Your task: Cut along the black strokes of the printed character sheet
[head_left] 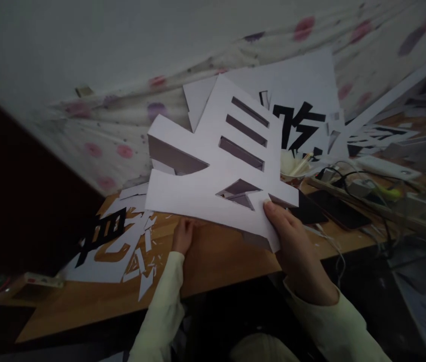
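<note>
A large white three-dimensional character (197, 193), with slots and a triangular opening cut through its face, is held up above the desk. My right hand (291, 241) grips its lower right corner, thumb on the front face, the other fingers hidden behind. Below its lower edge is my left hand (183, 234), partly covered by the character; its fingers look closed, and what they hold, if anything, is hidden. Black character pieces (109, 229) and white cut sheets with scraps (145, 251) lie to the left on the wooden desk (216, 256).
Behind stands a white board with a black character (299, 125). To the right are a bowl (293, 168), dark phones (339, 208), a power strip with cables (378, 201) and more white cut pieces. A small box (29, 289) sits at the left desk edge.
</note>
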Tool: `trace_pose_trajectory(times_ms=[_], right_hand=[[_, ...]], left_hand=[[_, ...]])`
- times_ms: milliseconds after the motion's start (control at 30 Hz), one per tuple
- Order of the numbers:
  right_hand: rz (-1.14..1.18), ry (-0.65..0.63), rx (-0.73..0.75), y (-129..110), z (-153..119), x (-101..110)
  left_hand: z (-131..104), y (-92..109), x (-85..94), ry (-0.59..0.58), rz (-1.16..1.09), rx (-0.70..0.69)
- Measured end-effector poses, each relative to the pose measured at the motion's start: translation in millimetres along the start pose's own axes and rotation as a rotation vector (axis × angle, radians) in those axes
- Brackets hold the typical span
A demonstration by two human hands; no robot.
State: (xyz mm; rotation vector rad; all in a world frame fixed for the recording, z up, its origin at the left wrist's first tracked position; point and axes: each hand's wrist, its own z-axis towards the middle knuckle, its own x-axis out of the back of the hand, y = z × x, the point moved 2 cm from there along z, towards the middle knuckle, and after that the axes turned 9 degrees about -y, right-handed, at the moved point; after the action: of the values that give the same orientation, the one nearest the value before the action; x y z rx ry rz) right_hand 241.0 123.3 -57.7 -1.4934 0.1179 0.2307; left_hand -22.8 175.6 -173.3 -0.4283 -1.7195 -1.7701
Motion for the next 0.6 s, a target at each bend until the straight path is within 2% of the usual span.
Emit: trace_pose_trajectory(times_ms=[100, 233, 400, 500, 567, 600], right_hand=[[0.015, 0.024, 0.042, -9.4, 0.5, 2.5], [0.025, 0.078, 0.093, -23.1, -3.2, 8.4], [-0.075, 0.119, 0.129, -45.2, -18.8, 20.6], [-0.113, 0.152, 0.137, -61.0, -31.1, 26.2], [-0.110, 0.163, 0.144, -69.5, -38.6, 27.7], [-0.112, 0.170, 0.154, -73.0, -41.9, 28.1]], left_hand=[[-4.9, 8.9, 10.2, 0.119, -0.205, 0.002], [-16.8, 32.9, 21.2, 0.255, -0.417, 0.012], [-37.8, 74.0, 28.6, 0.303, -0.589, -0.015], [-50.3, 109.8, 15.7, 0.256, -0.737, -0.119], [-62.1, 136.5, -9.7, 0.195, -0.814, -0.182], [-70.0, 149.5, -28.3, 0.145, -0.852, -0.207]])
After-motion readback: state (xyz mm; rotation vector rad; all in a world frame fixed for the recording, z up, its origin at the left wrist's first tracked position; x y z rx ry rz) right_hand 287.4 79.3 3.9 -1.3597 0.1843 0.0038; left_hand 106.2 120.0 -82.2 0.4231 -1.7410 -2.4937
